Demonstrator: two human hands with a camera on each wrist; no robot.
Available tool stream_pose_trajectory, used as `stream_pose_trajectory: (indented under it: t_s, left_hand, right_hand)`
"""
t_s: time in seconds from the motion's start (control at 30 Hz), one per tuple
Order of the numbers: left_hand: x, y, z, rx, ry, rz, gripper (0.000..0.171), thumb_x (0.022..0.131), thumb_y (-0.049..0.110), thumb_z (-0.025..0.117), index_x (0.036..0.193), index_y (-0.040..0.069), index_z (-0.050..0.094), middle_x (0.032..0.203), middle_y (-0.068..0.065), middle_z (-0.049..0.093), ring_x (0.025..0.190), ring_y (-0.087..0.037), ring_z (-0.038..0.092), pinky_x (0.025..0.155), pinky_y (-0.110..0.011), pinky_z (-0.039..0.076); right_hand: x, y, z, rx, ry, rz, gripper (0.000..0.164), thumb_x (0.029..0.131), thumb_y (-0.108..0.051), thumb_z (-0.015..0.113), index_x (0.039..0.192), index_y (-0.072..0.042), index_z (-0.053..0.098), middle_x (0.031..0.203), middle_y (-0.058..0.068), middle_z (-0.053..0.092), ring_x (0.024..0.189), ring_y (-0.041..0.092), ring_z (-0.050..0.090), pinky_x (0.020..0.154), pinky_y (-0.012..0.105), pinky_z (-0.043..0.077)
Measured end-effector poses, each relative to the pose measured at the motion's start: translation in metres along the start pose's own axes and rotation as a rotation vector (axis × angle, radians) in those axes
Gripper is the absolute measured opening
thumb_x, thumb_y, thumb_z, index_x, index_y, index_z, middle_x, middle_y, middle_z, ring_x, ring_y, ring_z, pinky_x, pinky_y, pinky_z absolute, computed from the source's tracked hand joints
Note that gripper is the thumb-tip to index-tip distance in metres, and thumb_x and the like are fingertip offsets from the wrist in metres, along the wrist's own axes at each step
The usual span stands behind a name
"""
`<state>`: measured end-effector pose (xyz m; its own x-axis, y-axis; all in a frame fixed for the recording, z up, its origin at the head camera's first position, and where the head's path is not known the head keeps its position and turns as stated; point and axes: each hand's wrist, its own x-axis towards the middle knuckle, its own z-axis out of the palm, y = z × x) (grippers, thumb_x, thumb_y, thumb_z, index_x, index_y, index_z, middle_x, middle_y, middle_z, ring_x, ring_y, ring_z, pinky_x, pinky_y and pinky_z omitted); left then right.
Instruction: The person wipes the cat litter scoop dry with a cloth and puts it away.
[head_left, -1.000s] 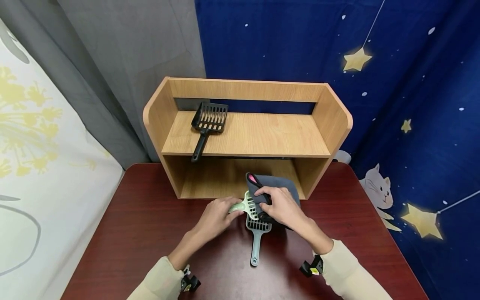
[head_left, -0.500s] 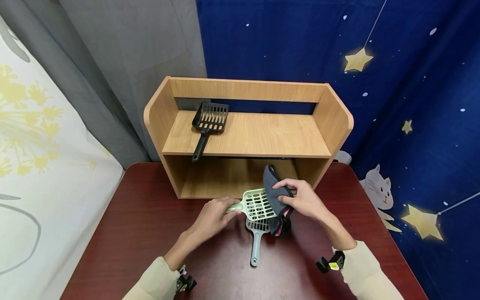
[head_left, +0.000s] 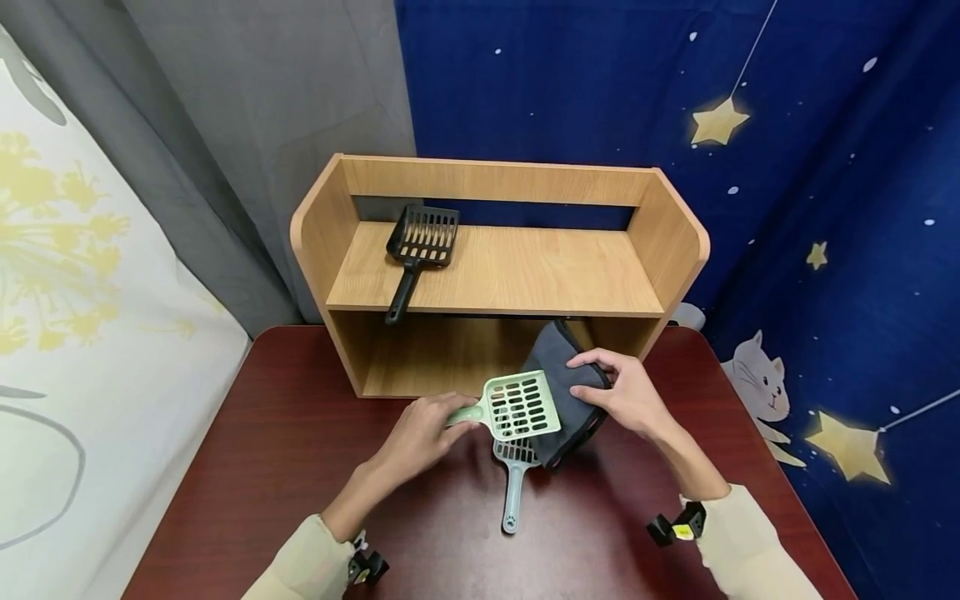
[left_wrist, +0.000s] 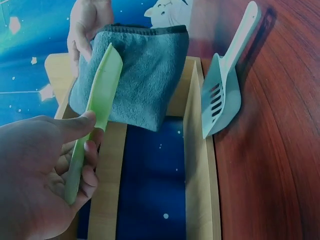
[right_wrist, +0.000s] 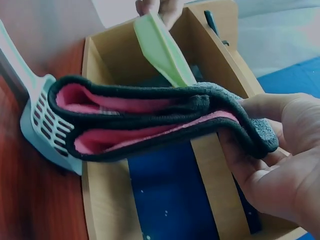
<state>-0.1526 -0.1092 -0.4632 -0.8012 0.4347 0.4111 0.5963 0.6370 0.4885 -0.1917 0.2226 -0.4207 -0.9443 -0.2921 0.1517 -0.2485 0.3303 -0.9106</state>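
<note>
My left hand (head_left: pixel 420 437) grips the handle of a light green slotted litter scoop (head_left: pixel 521 406), whose slotted face shows in the head view. A folded grey cloth (head_left: pixel 566 392) with dark edging is pinched between the thumb and fingers of my right hand (head_left: pixel 622 396). Its pink inner side shows between the folds of the cloth (right_wrist: pixel 125 102) in the right wrist view. The cloth is close beside the green scoop's far edge; whether they touch, I cannot tell. Below them a pale blue-grey litter scoop (head_left: pixel 513 492) lies on the table, its head partly hidden.
A two-tier wooden shelf (head_left: pixel 495 275) stands at the back of the dark red table (head_left: pixel 300 467). On its upper tier, at the left, lies a black slotted scoop (head_left: pixel 423 242) with its handle over the front edge. Curtains (head_left: pixel 555 75) hang behind.
My right hand has drawn the cloth rightward off the green scoop's head, uncovering its slots, and the cloth has turned flatter. My left hand has stayed nearly in place.
</note>
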Motion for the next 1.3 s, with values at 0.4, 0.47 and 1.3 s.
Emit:
stream_pose_trajectory:
  t_s: [0.4, 0.47, 1.3]
  left_hand:
    - [-0.004, -0.005, -0.008, -0.082, 0.037, 0.118, 0.026, 0.087, 0.010, 0.088, 0.111, 0.007, 0.079, 0.102, 0.000, 0.079, 0.080, -0.007, 0.067, 0.069, -0.027, 0.056]
    - [-0.005, -0.005, -0.008, -0.107, 0.046, 0.141, 0.026, 0.086, 0.008, 0.088, 0.110, 0.007, 0.079, 0.102, 0.001, 0.079, 0.081, -0.006, 0.067, 0.070, -0.027, 0.057]
    - [0.000, -0.006, -0.016, -0.215, 0.091, 0.209, 0.036, 0.080, 0.000, 0.089, 0.115, 0.004, 0.082, 0.104, -0.005, 0.081, 0.093, -0.016, 0.075, 0.078, -0.027, 0.060]
  right_hand:
    - [0.003, 0.006, -0.022, -0.015, -0.074, -0.111, 0.037, 0.091, 0.003, 0.078, 0.126, -0.007, 0.072, 0.124, 0.012, 0.070, 0.107, 0.016, 0.064, 0.089, 0.022, 0.052]
    - [0.003, 0.008, -0.021, 0.071, -0.115, -0.095, 0.036, 0.093, 0.003, 0.076, 0.129, -0.004, 0.069, 0.123, 0.011, 0.069, 0.106, 0.015, 0.065, 0.088, 0.023, 0.054]
    - [0.012, 0.019, 0.004, 0.966, -0.432, 0.001, 0.049, 0.101, 0.020, 0.041, 0.136, -0.007, 0.061, 0.135, 0.011, 0.063, 0.122, 0.024, 0.066, 0.095, 0.039, 0.059]
